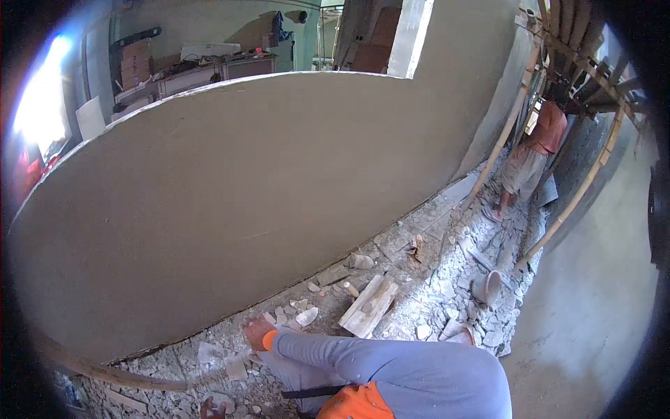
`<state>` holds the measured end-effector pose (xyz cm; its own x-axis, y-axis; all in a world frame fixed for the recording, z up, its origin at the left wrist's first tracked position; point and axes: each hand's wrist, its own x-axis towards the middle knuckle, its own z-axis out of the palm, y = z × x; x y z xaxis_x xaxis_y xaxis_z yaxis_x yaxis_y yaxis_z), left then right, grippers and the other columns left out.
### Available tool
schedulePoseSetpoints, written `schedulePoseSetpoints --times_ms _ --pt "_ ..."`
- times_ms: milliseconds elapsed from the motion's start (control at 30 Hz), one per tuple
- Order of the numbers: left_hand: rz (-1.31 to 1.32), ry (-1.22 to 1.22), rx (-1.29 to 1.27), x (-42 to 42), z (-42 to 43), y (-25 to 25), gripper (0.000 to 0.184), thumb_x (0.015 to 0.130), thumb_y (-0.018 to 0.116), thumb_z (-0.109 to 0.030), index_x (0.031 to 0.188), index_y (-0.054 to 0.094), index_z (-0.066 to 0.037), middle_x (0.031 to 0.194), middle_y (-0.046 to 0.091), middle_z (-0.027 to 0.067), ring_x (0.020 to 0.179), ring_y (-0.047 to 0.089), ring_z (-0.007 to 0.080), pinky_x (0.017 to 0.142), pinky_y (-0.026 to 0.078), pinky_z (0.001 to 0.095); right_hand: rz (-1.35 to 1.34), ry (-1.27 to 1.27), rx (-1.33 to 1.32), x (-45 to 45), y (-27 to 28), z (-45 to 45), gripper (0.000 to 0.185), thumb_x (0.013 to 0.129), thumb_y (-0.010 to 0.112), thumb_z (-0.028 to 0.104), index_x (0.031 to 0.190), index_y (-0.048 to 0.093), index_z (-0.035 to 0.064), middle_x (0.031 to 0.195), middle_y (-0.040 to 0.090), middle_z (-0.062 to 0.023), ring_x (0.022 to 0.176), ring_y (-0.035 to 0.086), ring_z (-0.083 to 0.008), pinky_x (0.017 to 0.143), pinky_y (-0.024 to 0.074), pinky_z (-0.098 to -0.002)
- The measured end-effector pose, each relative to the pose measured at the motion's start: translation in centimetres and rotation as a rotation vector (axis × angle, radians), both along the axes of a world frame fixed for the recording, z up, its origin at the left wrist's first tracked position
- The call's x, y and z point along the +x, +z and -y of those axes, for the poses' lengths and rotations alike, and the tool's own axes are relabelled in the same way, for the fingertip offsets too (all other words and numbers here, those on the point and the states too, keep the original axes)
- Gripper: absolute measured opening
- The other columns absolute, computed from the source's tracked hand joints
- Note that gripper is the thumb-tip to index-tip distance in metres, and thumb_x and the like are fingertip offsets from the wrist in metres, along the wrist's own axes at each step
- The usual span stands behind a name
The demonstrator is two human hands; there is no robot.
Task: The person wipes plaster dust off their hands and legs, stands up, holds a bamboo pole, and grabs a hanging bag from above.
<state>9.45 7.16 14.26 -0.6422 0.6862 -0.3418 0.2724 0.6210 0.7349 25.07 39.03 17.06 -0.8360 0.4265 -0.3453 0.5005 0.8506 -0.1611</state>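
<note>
My right hand (257,332), at the end of a grey-blue sleeve with an orange cuff, is low over the rubble at the foot of the plastered wall (244,195). Its fingers are blurred, and I cannot make out anything held in it. Pale stone chips (306,317) lie just beside it. At the bottom edge, part of my left hand (212,409) shows above the broken debris; most of it is cut off, and its grip is hidden. A short wooden board (370,306) rests on the rubble to the right, with a small light-coloured handle (350,288) near it.
A curved pole (115,376) crosses the lower left. Up the debris-strewn passage, a bucket (486,287) lies tipped, with a second container (460,336) nearby. Another person (534,150) stands beneath bamboo scaffolding (586,188). Beyond the wall is a cluttered counter (216,68).
</note>
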Motion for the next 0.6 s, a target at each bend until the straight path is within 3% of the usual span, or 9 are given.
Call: schedulePoseSetpoints --times_ms 100,200,300,400,533,600 --pt "-0.013 -0.003 0.003 -0.1 0.1 0.0 0.056 0.07 0.072 -0.035 0.114 0.052 -0.008 0.11 0.056 0.013 0.102 0.054 0.0261 0.089 0.043 0.0359 -0.022 -0.032 -0.029 -0.2 -0.8 -0.1 0.053 0.082 0.05 0.028 0.127 0.04 0.0021 0.136 0.035 -0.0207 0.124 0.038 -0.0327 0.101 0.0278 -0.0474" --pt "-0.023 -0.01 -0.002 -0.1 0.1 -0.2 0.055 0.069 0.072 -0.033 0.114 0.052 -0.007 0.109 0.057 0.0127 0.101 0.054 0.026 0.089 0.043 0.0358 -0.143 -0.084 -0.058 -0.3 -1.7 -0.2 0.042 0.075 0.054 0.019 0.113 0.054 0.0009 0.131 0.041 -0.0214 0.121 0.042 -0.0332 0.101 0.0292 -0.0482" --pt "-0.037 -0.014 -0.008 -0.2 0.2 -0.5 0.055 0.069 0.073 -0.032 0.113 0.052 -0.007 0.107 0.057 0.0125 0.101 0.054 0.0258 0.089 0.043 0.0356 -0.172 -0.074 -0.022 -0.1 -1.9 0.0 0.039 0.076 0.052 0.019 0.111 0.055 0.0012 0.132 0.04 -0.0222 0.119 0.043 -0.0337 0.1 0.03 -0.0489" --pt "-0.06 -0.021 -0.012 -0.4 0.4 -1.1 0.054 0.069 0.073 -0.03 0.113 0.052 -0.007 0.106 0.058 0.0122 0.1 0.054 0.0257 0.089 0.043 0.0354 -0.035 -0.045 -0.057 -0.6 -2.3 -0.4 0.059 0.083 0.051 0.036 0.131 0.038 0.0039 0.138 0.032 -0.0203 0.125 0.036 -0.0345 0.103 0.025 -0.0484" --pt "-0.188 -0.072 -0.052 -1.4 1.6 -3.2 0.054 0.069 0.073 -0.028 0.113 0.052 -0.006 0.105 0.058 0.0119 0.1 0.055 0.0255 0.088 0.044 0.0352 0.075 0.029 0.06 -1.4 -3.8 -0.5 0.061 0.08 0.054 0.041 0.126 0.043 0.0041 0.133 0.04 -0.0177 0.12 0.042 -0.0327 0.099 0.0304 -0.0484" --pt "-0.293 -0.125 -0.115 -1.6 2.3 -4.1 0.053 0.068 0.074 -0.027 0.112 0.051 -0.006 0.104 0.058 0.0117 0.099 0.055 0.0254 0.088 0.044 0.0351 0.171 0.164 0.069 -0.7 -0.1 -0.3 0.059 0.077 0.057 0.042 0.122 0.048 0.0043 0.128 0.047 -0.0164 0.116 0.047 -0.0316 0.095 0.0346 -0.0483"
